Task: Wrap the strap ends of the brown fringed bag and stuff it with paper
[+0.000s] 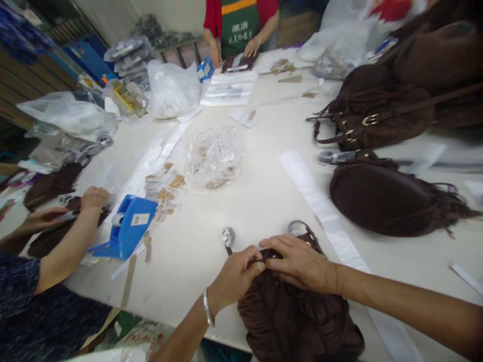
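Nearest the camera, a dark brown bag (302,322) lies at the near edge of the broad white table (264,191), its gathered body toward the wearer and its mouth away. Next in size is the heap of brown bags (400,105) at the far right, with a single oval bag (373,201) in front of it.

Both forearms converge on the nearest bag's top rim. From the right edge, the right arm slopes gently up leftward; the right hand (302,264) lies back upward across the rim, fingers reaching toward the left hand, though its thumb is hidden and I cannot tell whether it grips. Rising steeply from the bottom edge, the left arm ends in bent fingers: the left hand (234,279) pinches the rim between thumb and forefinger.

Smaller things lie beyond: a crumpled clear plastic bag (222,151), a blue holder (128,236) bearing a barcode label, loose tags (166,191) between the two, and, smallest, a silver bangle (207,307) on the left wrist.
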